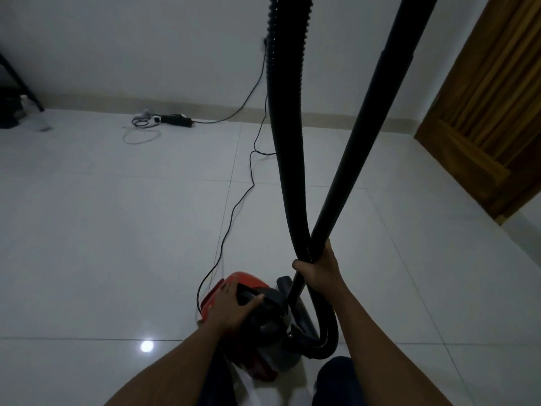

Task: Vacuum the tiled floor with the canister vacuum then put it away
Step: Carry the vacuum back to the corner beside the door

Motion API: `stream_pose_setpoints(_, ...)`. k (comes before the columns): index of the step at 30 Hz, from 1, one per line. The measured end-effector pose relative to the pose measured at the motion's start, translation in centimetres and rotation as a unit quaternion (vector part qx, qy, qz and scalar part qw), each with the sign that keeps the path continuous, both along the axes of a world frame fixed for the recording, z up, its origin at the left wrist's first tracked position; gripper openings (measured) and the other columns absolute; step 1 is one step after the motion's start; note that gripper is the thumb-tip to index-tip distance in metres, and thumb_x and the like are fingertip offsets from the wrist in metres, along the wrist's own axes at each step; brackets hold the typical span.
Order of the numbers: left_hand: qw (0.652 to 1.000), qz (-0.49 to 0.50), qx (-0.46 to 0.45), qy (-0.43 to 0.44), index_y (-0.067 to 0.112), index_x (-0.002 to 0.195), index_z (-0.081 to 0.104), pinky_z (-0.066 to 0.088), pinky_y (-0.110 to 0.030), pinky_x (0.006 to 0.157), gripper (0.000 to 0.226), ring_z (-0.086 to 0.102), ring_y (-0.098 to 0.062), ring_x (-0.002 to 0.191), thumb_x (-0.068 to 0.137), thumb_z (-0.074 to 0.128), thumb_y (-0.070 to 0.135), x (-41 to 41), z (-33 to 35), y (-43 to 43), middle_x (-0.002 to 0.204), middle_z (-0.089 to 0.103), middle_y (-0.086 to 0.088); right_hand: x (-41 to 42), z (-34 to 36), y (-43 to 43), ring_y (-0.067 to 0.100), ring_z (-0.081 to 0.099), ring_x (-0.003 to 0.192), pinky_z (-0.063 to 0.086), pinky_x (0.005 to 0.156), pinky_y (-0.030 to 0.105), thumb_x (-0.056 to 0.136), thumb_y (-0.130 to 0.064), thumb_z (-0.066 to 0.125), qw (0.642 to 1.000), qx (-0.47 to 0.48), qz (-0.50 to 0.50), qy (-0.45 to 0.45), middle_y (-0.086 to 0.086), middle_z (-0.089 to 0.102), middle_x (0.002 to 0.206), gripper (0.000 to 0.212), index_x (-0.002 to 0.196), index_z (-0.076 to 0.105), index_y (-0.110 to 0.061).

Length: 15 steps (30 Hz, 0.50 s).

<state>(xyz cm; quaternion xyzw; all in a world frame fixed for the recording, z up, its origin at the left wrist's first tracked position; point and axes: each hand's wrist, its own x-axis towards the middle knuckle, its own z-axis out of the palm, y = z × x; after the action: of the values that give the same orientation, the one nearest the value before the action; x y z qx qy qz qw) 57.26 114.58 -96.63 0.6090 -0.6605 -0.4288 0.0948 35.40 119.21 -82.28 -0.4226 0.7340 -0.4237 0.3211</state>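
A red and black canister vacuum (pixel 248 281) sits on the white tiled floor (pixel 117 230) just in front of me. My left hand (pixel 234 306) lies on top of it, fingers spread over the black carry handle with the thumb reaching across. My right hand (pixel 317 273) grips the black rigid wand (pixel 360 136) and the ribbed hose (pixel 288 148) together; both rise out of the top of the view. The hose loops down to the canister's front (pixel 325 341).
The vacuum's thin black power cord (pixel 234 206) trails across the tiles to the far wall. A power strip (pixel 175 120) with coiled cables lies by the skirting. A wooden door (pixel 491 112) stands at the right, dark furniture (pixel 11 98) at the far left.
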Motion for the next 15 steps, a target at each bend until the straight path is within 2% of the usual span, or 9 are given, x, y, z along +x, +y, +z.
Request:
stream_pose_setpoints(3, 0.998, 0.032, 0.030, 0.048, 0.040, 0.154, 0.014, 0.030, -0.058, 0.115, 0.117, 0.033, -0.036, 0.144, 0.058, 0.051, 0.098, -0.6, 0.0, 0.2, 0.159, 0.030, -0.010, -0.2, -0.3, -0.8, 0.016, 0.063, 0.077, 0.051, 0.059, 0.029, 0.070, -0.010, 0.073, 1.000, 0.006, 0.007, 0.003, 0.002, 0.059, 0.091, 0.048, 0.108, 0.044, -0.018)
stream_pose_setpoints(9, 0.998, 0.056, 0.031, 0.018, 0.028, 0.152, 0.023, 0.036, -0.058, 0.112, 0.127, 0.039, -0.039, 0.139, 0.051, 0.054, 0.098, -1.3, 0.5, -0.8, 0.155, 0.035, -0.013, -0.5, -0.2, -1.8, 0.015, 0.062, 0.077, 0.050, 0.058, 0.027, 0.071, -0.010, 0.072, 1.000, 0.006, 0.010, 0.005, 0.001, 0.058, 0.091, 0.048, 0.109, 0.044, -0.019)
stream_pose_setpoints(12, 0.998, 0.052, 0.046, 0.004, 0.029, 0.152, 0.021, 0.044, -0.051, 0.107, 0.137, 0.047, -0.037, 0.132, 0.041, 0.061, 0.099, -1.2, 0.8, -1.2, 0.152, 0.039, -0.011, -0.6, -0.1, -2.0, 0.015, 0.061, 0.077, 0.050, 0.058, 0.026, 0.072, -0.012, 0.072, 1.000, 0.015, 0.013, 0.000, 0.000, 0.058, 0.091, 0.048, 0.109, 0.043, -0.020)
stream_pose_setpoints(15, 0.998, 0.025, 0.049, 0.008, 0.026, 0.147, 0.030, 0.047, -0.040, 0.101, 0.132, 0.053, -0.029, 0.125, 0.040, 0.068, 0.094, -1.2, 1.5, -1.6, 0.144, 0.047, -0.004, -0.5, 0.0, -2.1, 0.012, 0.060, 0.076, 0.046, 0.057, 0.024, 0.073, -0.013, 0.072, 1.000, 0.019, 0.013, -0.005, -0.001, 0.058, 0.091, 0.048, 0.110, 0.043, -0.021)
